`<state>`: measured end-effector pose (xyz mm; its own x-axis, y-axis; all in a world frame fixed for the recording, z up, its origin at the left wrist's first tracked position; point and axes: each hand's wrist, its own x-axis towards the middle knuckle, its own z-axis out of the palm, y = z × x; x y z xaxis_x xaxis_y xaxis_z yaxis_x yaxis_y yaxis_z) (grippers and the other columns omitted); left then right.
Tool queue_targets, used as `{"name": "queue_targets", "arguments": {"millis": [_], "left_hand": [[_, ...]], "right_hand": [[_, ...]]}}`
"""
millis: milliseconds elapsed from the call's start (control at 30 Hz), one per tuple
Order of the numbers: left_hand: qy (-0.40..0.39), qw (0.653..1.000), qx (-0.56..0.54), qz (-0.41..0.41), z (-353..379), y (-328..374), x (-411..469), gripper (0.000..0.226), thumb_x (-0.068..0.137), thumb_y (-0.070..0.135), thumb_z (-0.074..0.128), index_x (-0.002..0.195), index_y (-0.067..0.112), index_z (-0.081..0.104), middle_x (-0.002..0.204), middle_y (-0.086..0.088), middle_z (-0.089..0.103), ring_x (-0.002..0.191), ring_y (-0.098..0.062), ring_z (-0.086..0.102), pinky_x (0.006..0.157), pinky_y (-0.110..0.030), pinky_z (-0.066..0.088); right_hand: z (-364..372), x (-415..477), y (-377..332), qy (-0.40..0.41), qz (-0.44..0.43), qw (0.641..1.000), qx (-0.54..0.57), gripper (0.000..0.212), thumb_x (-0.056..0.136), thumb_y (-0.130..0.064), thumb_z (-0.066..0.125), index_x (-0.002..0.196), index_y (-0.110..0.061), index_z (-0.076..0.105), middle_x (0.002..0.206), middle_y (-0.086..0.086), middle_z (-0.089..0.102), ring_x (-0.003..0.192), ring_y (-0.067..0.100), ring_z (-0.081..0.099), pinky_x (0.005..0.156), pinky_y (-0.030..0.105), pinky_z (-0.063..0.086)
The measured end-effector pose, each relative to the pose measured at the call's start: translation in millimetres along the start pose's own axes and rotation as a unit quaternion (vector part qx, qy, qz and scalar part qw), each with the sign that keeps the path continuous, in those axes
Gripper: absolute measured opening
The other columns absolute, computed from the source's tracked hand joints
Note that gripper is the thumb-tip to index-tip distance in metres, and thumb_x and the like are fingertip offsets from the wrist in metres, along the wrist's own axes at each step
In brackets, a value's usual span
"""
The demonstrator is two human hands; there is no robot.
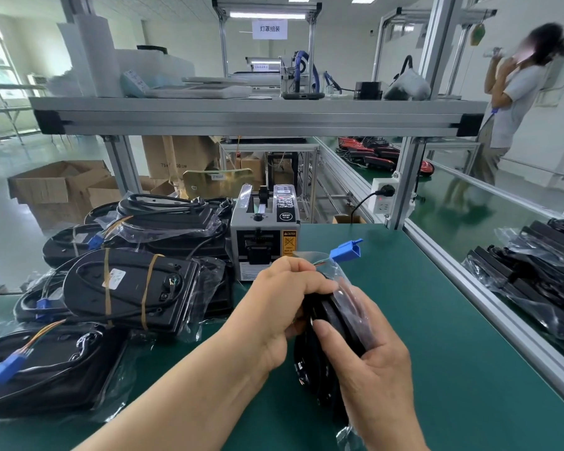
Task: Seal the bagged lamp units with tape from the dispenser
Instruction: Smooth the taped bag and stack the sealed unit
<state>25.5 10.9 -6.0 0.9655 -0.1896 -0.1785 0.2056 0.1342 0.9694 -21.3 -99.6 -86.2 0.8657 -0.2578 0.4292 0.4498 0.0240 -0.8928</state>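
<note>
Tape dispenser (263, 236) sat at the bench's (420, 320) far edge. Pile of bagged lamp units (127, 281) lay just left of it, running down the left edge to the near-left corner. Held unit (336, 317) was before the dispenser, between left hand (283, 307) and right hand (371, 362). Second pile (534, 281) lay right, beyond the rail (469, 278).

Left grip (275, 309) curled closed, right grip (371, 362) curled closed
</note>
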Motion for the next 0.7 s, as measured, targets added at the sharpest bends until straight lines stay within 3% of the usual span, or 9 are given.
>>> {"name": "queue_targets", "arguments": {"millis": [100, 167, 267, 333, 400, 500, 600, 700], "left_hand": [[0.004, 1.000, -0.008, -0.007, -6, -1, -7, 0.027, 0.080, 0.009, 0.074, 0.100, 0.022, 0.062, 0.061, 0.011, 0.065, 0.049, -0.004, 0.058, 0.064, -0.029, 0.047], [0.010, 1.000, -0.020, -0.001, -13, -7, -15, 0.038, 0.077, 0.025, 0.080, 0.110, 0.023, 0.062, 0.073, 0.010, 0.069, 0.059, -0.007, 0.059, 0.064, -0.029, 0.049], [0.049, 0.999, -0.018, -0.001, -22, -22, -27, 0.059, 0.060, 0.057, 0.078, 0.102, 0.018, 0.066, 0.067, 0.012, 0.063, 0.063, -0.007, 0.055, 0.063, -0.029, 0.052], [0.033, 0.999, -0.017, -0.008, -22, -29, -31, 0.072, 0.054, 0.065, 0.080, 0.104, 0.016, 0.066, 0.077, 0.006, 0.069, 0.074, -0.013, 0.062, 0.067, -0.032, 0.056], [0.026, 1.000, -0.008, 0.002, -19, -29, -30, 0.070, 0.059, 0.064, 0.084, 0.107, 0.018, 0.064, 0.089, 0.003, 0.074, 0.083, -0.014, 0.069, 0.071, -0.033, 0.058], [0.049, 0.994, 0.054, 0.080, -20, -22, -25, 0.062, 0.056, 0.055, 0.083, 0.105, 0.024, 0.061, 0.086, 0.003, 0.074, 0.080, -0.014, 0.073, 0.072, -0.035, 0.060], [0.050, 0.975, 0.141, 0.165, -27, -18, -21, 0.057, 0.050, 0.054, 0.078, 0.097, 0.027, 0.060, 0.086, 0.000, 0.072, 0.082, -0.019, 0.070, 0.080, -0.043, 0.059], [0.027, 0.959, 0.172, 0.222, -35, -26, -20, 0.044, 0.052, 0.053, 0.079, 0.087, 0.037, 0.058, 0.083, 0.006, 0.069, 0.077, -0.011, 0.065, 0.076, -0.030, 0.056]], "right_hand": [[3, -2, -3, -0.010, -0.011, 1.000, -0.002, 0.062, 0.072, -0.018, 0.077, 0.132, -0.025, 0.062, 0.117, -0.011, 0.073, 0.110, 0.008, 0.069, 0.090, 0.018, 0.053], [2, -4, -4, -0.010, -0.022, 1.000, -0.004, 0.059, 0.072, -0.017, 0.077, 0.129, -0.027, 0.064, 0.115, -0.012, 0.073, 0.108, 0.007, 0.069, 0.087, 0.016, 0.053], [4, -3, -5, -0.004, -0.036, 0.999, 0.008, 0.055, 0.073, -0.022, 0.078, 0.126, -0.034, 0.066, 0.116, -0.011, 0.073, 0.108, 0.009, 0.070, 0.084, 0.016, 0.054], [8, -1, -4, -0.001, -0.049, 0.999, 0.014, 0.057, 0.074, -0.028, 0.075, 0.130, -0.034, 0.064, 0.122, -0.011, 0.071, 0.112, 0.010, 0.068, 0.088, 0.016, 0.053], [14, 3, -1, -0.001, -0.068, 0.998, 0.013, 0.059, 0.077, -0.028, 0.073, 0.134, -0.030, 0.060, 0.129, -0.013, 0.067, 0.120, 0.008, 0.063, 0.094, 0.014, 0.049], [19, 9, 3, -0.036, -0.080, 0.996, 0.023, 0.059, 0.086, -0.027, 0.070, 0.142, -0.030, 0.051, 0.143, -0.010, 0.057, 0.133, 0.011, 0.052, 0.105, 0.022, 0.045], [11, 10, 8, -0.086, -0.079, 0.993, 0.009, 0.060, 0.092, -0.009, 0.058, 0.148, -0.022, 0.042, 0.150, -0.007, 0.049, 0.139, 0.014, 0.046, 0.111, 0.026, 0.040], [-7, 6, -1, -0.137, -0.067, 0.987, -0.049, 0.067, 0.088, -0.016, 0.062, 0.150, -0.027, 0.039, 0.150, -0.013, 0.049, 0.137, 0.010, 0.047, 0.110, 0.026, 0.040]]}}
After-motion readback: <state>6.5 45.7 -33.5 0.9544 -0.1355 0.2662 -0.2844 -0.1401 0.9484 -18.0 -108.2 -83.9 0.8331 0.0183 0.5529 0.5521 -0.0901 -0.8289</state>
